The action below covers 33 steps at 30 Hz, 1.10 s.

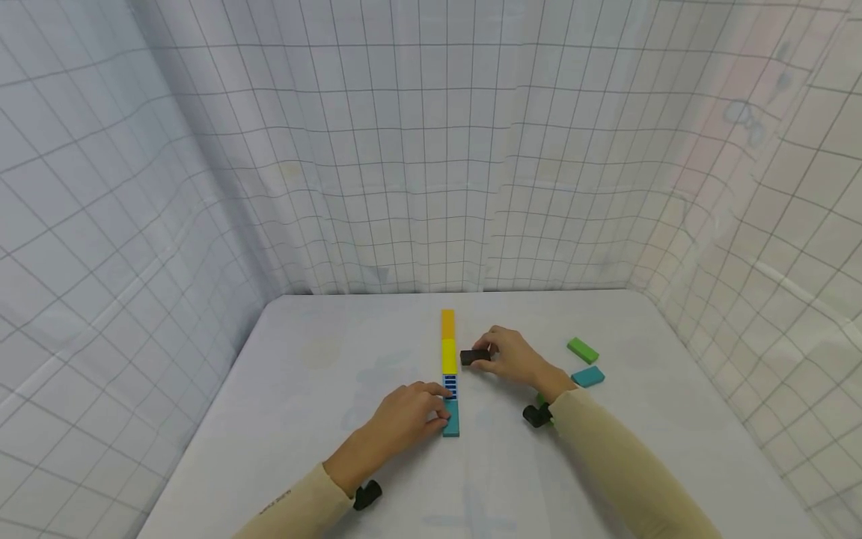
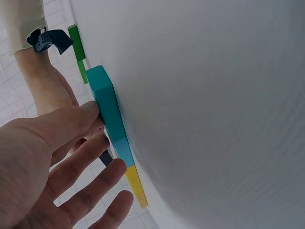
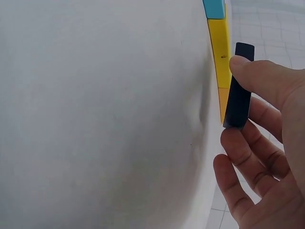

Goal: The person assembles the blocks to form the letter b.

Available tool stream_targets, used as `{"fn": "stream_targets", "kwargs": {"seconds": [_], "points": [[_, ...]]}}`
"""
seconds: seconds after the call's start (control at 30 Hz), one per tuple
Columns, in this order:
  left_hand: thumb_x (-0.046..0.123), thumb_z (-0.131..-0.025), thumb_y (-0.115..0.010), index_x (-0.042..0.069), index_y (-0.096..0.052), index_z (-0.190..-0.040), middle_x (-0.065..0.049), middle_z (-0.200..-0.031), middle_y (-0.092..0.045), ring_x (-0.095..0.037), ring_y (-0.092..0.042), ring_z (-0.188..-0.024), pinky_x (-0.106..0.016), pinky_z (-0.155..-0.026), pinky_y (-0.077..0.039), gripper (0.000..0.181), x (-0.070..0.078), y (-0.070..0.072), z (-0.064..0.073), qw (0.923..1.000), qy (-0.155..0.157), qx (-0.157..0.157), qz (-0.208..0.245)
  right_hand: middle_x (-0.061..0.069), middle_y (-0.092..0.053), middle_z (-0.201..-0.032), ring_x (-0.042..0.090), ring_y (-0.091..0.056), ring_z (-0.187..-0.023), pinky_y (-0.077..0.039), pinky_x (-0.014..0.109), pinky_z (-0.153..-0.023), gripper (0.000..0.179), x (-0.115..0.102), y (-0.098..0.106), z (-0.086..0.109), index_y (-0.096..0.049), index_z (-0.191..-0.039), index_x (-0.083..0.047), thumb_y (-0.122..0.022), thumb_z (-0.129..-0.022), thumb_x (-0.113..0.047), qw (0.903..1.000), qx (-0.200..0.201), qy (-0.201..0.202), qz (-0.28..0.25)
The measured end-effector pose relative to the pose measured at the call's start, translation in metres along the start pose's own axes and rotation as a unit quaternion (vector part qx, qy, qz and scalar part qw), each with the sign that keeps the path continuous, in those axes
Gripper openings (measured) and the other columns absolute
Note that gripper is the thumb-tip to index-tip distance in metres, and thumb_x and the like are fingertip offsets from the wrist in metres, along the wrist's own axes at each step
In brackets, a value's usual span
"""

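Note:
A straight row of blocks lies on the white table: orange point(image 1: 447, 323), yellow point(image 1: 449, 357), light blue with dark stripes point(image 1: 450, 380) and teal point(image 1: 453, 427). My left hand point(image 1: 404, 413) touches the near part of this row. Its thumb rests against the teal block in the left wrist view, and the other fingers spread loosely alongside. Just right of the yellow block, my right hand point(image 1: 509, 357) pinches a black block point(image 3: 239, 93) between thumb and fingers. That block points sideways toward the row, with a small gap between them in the head view.
Right of the right hand lie a loose green block point(image 1: 582, 350) and a loose teal block point(image 1: 588, 376). Another green piece is mostly hidden beneath the right wrist. White gridded curtains point(image 1: 431, 150) enclose the table point(image 1: 323, 359) at the back and both sides.

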<state>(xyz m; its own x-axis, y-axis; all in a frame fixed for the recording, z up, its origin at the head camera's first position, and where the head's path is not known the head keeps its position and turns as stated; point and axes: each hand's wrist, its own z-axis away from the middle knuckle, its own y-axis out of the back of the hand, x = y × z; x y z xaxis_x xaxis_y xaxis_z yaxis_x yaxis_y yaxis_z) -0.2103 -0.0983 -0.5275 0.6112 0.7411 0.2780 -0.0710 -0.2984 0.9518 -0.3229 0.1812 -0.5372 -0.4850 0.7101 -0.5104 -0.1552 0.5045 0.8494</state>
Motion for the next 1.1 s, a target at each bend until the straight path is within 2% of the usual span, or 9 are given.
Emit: {"fn": "stream_targets", "kwargs": {"seconds": [0.2,0.53,0.9,1.1], "points": [[0.019,-0.102,-0.093,0.015,-0.094,-0.105,0.0,-0.138,-0.086,-0.029,-0.081,-0.128,-0.053,-0.108,-0.07,0.005,-0.0006,-0.0003,-0.0011,0.9997,0.005,-0.005,0.022,0.004,-0.074,-0.115,0.014,-0.062,-0.097,-0.055,0.029,-0.087,0.033,-0.0021,-0.0012,-0.0025,-0.085,-0.129,-0.011,-0.093,-0.103,-0.029,0.9999,-0.007,-0.014,-0.006],[0.018,-0.102,-0.093,0.014,-0.094,-0.104,-0.001,-0.14,-0.085,-0.028,-0.079,-0.13,-0.048,-0.109,-0.071,0.004,0.0005,-0.0001,-0.0005,0.999,0.018,-0.015,0.039,0.005,-0.073,-0.117,0.014,-0.062,-0.098,-0.057,0.029,-0.09,0.033,-0.0002,-0.0065,-0.0075,-0.084,-0.132,-0.01,-0.093,-0.103,-0.025,0.9991,-0.027,-0.03,-0.011],[0.016,-0.101,-0.093,0.013,-0.093,-0.104,-0.003,-0.139,-0.086,-0.027,-0.08,-0.127,-0.045,-0.109,-0.07,0.003,-0.0008,-0.0022,-0.0008,0.9992,0.012,-0.01,0.037,0.005,-0.074,-0.12,0.014,-0.062,-0.1,-0.056,0.029,-0.091,0.034,0.0023,-0.0081,-0.0093,-0.084,-0.135,-0.011,-0.092,-0.104,-0.023,0.999,-0.032,-0.029,-0.011],[0.016,-0.102,-0.093,0.011,-0.093,-0.104,-0.004,-0.14,-0.085,-0.029,-0.081,-0.128,-0.047,-0.112,-0.069,0.005,-0.0011,-0.0016,-0.0003,0.9988,0.009,-0.011,0.047,0.005,-0.074,-0.122,0.014,-0.062,-0.1,-0.056,0.029,-0.091,0.034,0.0014,-0.0079,-0.0094,-0.083,-0.136,-0.012,-0.091,-0.105,-0.023,0.9991,-0.031,-0.028,-0.006]]}}
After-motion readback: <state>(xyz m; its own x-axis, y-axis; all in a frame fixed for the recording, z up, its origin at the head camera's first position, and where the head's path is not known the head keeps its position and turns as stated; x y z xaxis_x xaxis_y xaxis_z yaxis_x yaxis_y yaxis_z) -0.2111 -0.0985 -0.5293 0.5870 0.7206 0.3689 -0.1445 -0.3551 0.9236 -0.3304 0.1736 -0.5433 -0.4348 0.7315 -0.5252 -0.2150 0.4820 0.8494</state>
